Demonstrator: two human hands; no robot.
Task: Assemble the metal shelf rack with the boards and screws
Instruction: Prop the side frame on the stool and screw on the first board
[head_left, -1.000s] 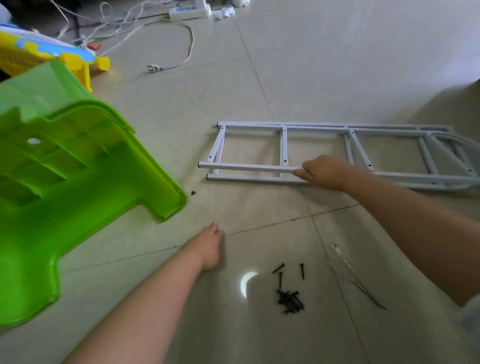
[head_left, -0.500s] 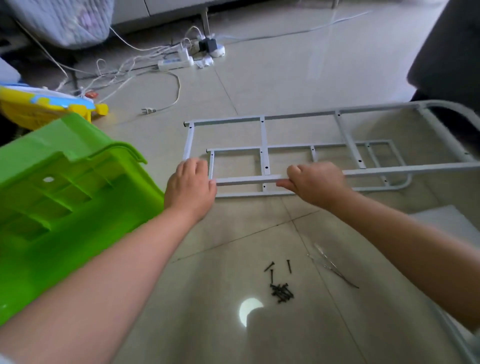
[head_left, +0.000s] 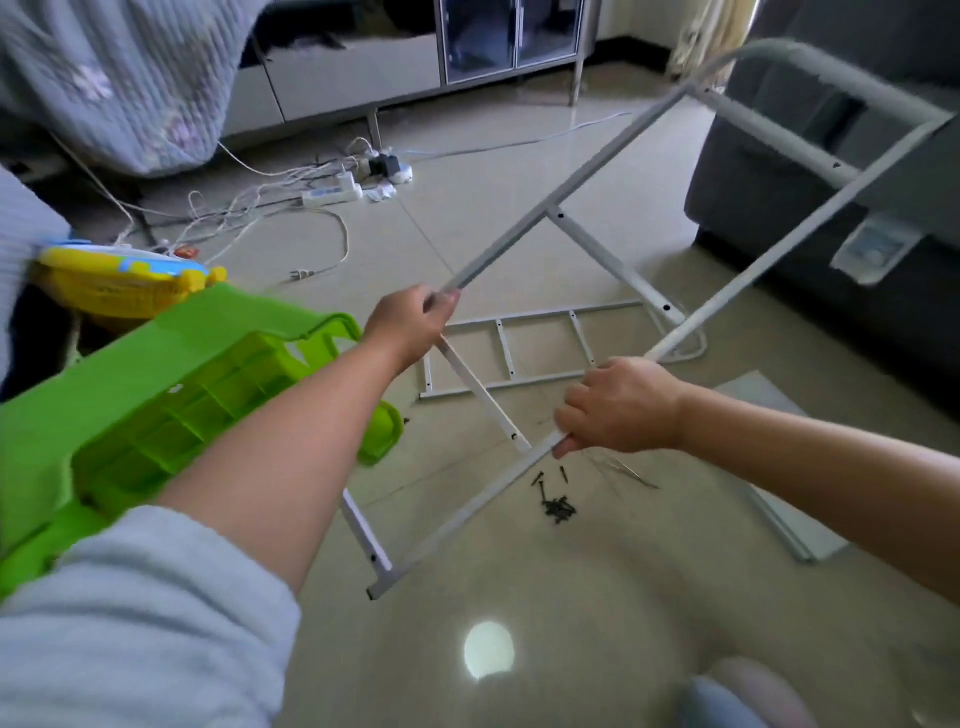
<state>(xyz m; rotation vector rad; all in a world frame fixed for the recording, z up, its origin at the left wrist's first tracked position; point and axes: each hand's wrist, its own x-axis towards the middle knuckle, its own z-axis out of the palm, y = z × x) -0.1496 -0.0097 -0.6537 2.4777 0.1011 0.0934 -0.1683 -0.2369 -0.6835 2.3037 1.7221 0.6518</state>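
While both hands hold the lifted side frame off the tiled floor, the left hand curled round its far rail and the right hand gripping the near one, it would pay to keep it level and swing it clear of the sofa. Thin pale painted tubing, rungs drilled with holes. A second frame lies flat behind; small dark screws sit heaped nearby.

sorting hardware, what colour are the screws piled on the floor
Black: the small pile of metal screws on the pale tile floor, head view.
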